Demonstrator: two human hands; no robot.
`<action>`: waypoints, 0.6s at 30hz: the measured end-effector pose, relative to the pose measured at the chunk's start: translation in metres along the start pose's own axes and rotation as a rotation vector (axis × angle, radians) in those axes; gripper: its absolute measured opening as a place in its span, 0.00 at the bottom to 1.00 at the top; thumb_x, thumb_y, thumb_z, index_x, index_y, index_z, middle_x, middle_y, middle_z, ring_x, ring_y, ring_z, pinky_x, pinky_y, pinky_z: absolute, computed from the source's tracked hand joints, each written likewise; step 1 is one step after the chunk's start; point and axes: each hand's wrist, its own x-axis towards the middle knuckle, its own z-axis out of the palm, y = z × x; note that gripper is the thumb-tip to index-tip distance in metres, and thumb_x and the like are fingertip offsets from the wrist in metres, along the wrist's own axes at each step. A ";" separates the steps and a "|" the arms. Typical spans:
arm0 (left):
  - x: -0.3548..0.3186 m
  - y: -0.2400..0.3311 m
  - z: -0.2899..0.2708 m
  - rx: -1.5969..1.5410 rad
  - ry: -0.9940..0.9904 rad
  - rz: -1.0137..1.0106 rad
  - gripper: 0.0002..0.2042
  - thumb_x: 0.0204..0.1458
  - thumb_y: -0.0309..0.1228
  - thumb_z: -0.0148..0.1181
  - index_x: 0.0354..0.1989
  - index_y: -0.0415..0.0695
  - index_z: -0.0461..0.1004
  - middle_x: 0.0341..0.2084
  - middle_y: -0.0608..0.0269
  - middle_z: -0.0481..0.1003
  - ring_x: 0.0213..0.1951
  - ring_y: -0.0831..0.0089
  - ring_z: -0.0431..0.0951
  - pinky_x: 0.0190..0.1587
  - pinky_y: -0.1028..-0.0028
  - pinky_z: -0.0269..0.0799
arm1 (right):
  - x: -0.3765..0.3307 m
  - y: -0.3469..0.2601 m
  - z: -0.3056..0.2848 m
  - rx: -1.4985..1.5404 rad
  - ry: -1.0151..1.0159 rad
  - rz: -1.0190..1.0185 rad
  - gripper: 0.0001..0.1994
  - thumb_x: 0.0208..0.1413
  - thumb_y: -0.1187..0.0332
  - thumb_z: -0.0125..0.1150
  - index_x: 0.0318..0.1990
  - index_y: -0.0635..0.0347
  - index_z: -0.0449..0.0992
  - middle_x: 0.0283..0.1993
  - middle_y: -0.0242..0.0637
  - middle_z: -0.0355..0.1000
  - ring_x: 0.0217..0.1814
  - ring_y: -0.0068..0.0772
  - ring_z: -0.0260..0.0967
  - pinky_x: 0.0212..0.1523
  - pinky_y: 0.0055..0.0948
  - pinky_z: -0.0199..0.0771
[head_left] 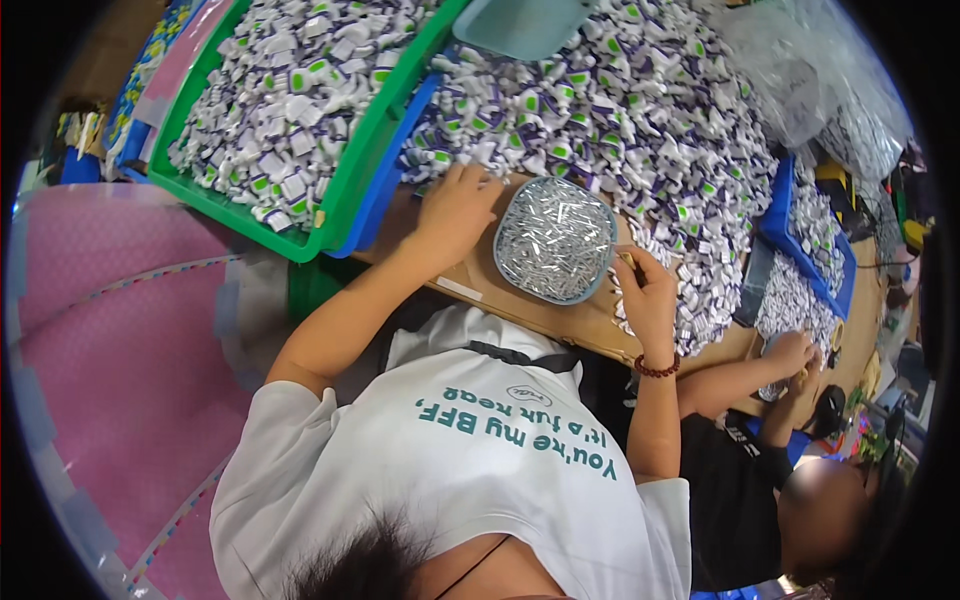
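Note:
My left hand [461, 212] rests at the near edge of a large heap of small white and purple plastic pieces [600, 120], some with green patches. Its fingers are slightly apart, and I see nothing held in them. Right of it on the brown tabletop stands a rounded grey-blue bowl [503, 270] full of short silver metal pins [556, 238]. My right hand [646, 290], with a beaded bracelet at the wrist, is beside the bowl's right rim. Its thumb and fingers are pinched together; what lies between them is too small to make out.
A green crate [335, 190] of similar pieces stands at left, against a blue one [385, 190]. An empty-looking tray [520, 25] lies on the heap. Clear plastic bags [790, 70] and a blue bin [775, 215] are at right. A co-worker's hands [795, 355] work nearby.

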 end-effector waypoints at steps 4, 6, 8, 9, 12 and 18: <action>0.008 0.000 0.034 0.120 0.050 0.006 0.14 0.40 0.28 0.61 0.38 0.46 0.70 0.32 0.62 0.68 0.40 0.62 0.68 0.41 0.65 0.66 | 0.001 0.009 0.005 -0.220 0.055 -0.176 0.07 0.47 0.75 0.58 0.35 0.64 0.74 0.29 0.41 0.71 0.26 0.35 0.68 0.28 0.29 0.68; 0.012 -0.003 0.039 0.147 0.082 0.019 0.10 0.43 0.28 0.57 0.36 0.46 0.70 0.31 0.62 0.68 0.39 0.62 0.69 0.40 0.65 0.65 | 0.002 0.004 0.012 -0.360 0.060 -0.311 0.07 0.44 0.76 0.58 0.34 0.61 0.74 0.31 0.40 0.70 0.32 0.40 0.68 0.29 0.33 0.69; 0.014 -0.004 0.039 0.125 0.102 0.014 0.05 0.47 0.28 0.51 0.33 0.47 0.70 0.31 0.62 0.69 0.38 0.63 0.69 0.38 0.65 0.64 | 0.006 -0.004 0.021 -0.566 0.089 -0.460 0.09 0.43 0.77 0.58 0.35 0.58 0.74 0.34 0.38 0.69 0.35 0.38 0.67 0.30 0.32 0.70; 0.014 -0.006 0.036 0.081 0.107 0.008 0.08 0.46 0.25 0.52 0.36 0.44 0.71 0.30 0.60 0.69 0.37 0.62 0.70 0.38 0.64 0.65 | 0.007 -0.006 0.026 -0.648 0.082 -0.416 0.11 0.40 0.77 0.58 0.34 0.56 0.73 0.36 0.36 0.67 0.39 0.39 0.66 0.32 0.34 0.70; 0.018 -0.002 0.011 -0.288 0.237 -0.143 0.13 0.44 0.21 0.53 0.41 0.41 0.70 0.30 0.55 0.68 0.36 0.61 0.71 0.37 0.64 0.67 | 0.014 -0.009 0.030 -0.701 0.062 -0.410 0.11 0.38 0.78 0.58 0.34 0.56 0.73 0.35 0.36 0.68 0.37 0.39 0.66 0.31 0.33 0.70; 0.016 -0.001 -0.032 -1.652 -0.120 -0.620 0.10 0.53 0.23 0.51 0.44 0.38 0.68 0.33 0.62 0.70 0.35 0.73 0.75 0.39 0.77 0.75 | 0.019 -0.009 0.028 -0.565 0.036 -0.531 0.10 0.39 0.80 0.56 0.32 0.57 0.74 0.33 0.36 0.69 0.35 0.38 0.67 0.28 0.30 0.70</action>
